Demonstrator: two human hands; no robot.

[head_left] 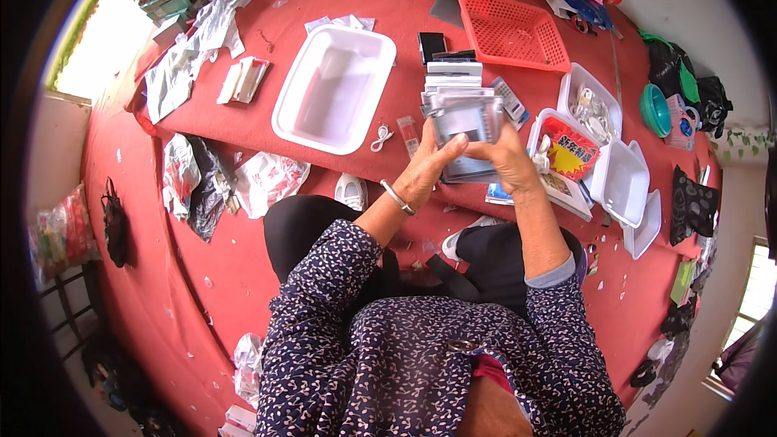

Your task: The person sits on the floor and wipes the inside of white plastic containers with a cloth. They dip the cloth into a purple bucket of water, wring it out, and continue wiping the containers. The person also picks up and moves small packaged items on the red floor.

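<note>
Silvery flat plastic pouches (463,117), gathered in a loose stack, sit between both hands above the near edge of the red-covered table (388,16), just over the person's lap. The left hand (427,170) has its thumb pressed on the face of the front pouch with the fingers curled behind it, pinching the stack from the left; a thin metal bangle (396,197) circles that wrist. The right hand (508,158) closes over the lower right corner, fingers together and bent, though whether they nip one pouch or several I cannot tell. The step in hand looks like squaring or sorting the pouches, and a next move would seem to call for a steady left pinch while the right separates a single sheet. Just left of the stack lie a small white coiled cable (380,138) and a slim clear packet (409,134), and beyond them a white rectangular plastic tub (293,117). A red plastic mesh basket (511,31) stands toward the far edge, and white open trays (622,182) crowd the right edge. Crumpled plastic bags (194,48) lie at the far left corner, more litter the red floor, and a bright window shows at upper left.
</note>
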